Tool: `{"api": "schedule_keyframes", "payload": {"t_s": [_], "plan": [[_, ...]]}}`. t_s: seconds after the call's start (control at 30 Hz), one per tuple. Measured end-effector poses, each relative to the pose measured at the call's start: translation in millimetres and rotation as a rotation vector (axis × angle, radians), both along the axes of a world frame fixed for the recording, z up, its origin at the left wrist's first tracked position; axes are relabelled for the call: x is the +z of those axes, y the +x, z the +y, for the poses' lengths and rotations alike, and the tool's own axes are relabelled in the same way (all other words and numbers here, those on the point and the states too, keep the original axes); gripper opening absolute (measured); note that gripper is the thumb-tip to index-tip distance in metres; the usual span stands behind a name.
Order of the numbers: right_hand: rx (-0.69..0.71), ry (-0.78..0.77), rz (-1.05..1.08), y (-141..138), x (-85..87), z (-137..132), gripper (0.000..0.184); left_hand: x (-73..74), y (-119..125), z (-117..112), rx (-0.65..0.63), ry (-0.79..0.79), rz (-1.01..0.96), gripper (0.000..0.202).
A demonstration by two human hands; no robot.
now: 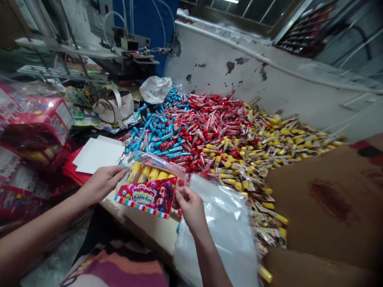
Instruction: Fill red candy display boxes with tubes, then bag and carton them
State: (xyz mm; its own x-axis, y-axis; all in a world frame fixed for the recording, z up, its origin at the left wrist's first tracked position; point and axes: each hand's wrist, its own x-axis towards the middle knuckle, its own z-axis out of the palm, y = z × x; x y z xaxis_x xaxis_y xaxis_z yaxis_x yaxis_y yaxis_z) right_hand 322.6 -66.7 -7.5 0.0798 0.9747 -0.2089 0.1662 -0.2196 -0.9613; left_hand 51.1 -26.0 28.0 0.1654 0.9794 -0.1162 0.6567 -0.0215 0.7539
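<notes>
My left hand [103, 182] grips the left edge of a clear packet [151, 187] that holds several yellow-capped tubes behind a red "Bubble Gum" card. My right hand [188, 207] pinches the packet's right edge. The packet sits over the table's front edge. Behind it lies a big heap of wrapped tubes: blue ones [155, 127] at the left, red ones [209, 123] in the middle, yellow ones [269, 147] at the right.
A stack of clear plastic bags [227, 231] lies under my right wrist. White sheets [98, 153] on red card lie at the left. Red packed boxes [32, 131] stand far left, a cardboard box [329, 203] at the right, a beige handbag [115, 105] behind.
</notes>
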Motion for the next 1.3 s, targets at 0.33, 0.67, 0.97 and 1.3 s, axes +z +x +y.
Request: {"api": "schedule_keyframes", "payload": {"t_s": [0.33, 0.67, 0.97, 1.3], "plan": [[-0.036, 0.063, -0.214, -1.5, 34.8, -3.1, 0.035, 11.2, -0.7, 0.7, 0.011, 0.115, 0.138, 0.044], [-0.052, -0.005, -0.179, 7.6, 27.2, -13.3, 0.042, 6.4, -14.3, -2.8, -0.033, 0.061, 0.107, 0.045], [-0.013, -0.19, -0.063, 10.7, -1.0, -31.2, 0.046, -16.9, -18.4, -1.8, -0.141, -0.061, 0.071, 0.047], [0.113, 0.007, -0.21, 20.9, 19.8, -7.9, 0.034, -22.5, -2.6, -8.9, 0.076, 0.119, -0.355, 0.031]]}}
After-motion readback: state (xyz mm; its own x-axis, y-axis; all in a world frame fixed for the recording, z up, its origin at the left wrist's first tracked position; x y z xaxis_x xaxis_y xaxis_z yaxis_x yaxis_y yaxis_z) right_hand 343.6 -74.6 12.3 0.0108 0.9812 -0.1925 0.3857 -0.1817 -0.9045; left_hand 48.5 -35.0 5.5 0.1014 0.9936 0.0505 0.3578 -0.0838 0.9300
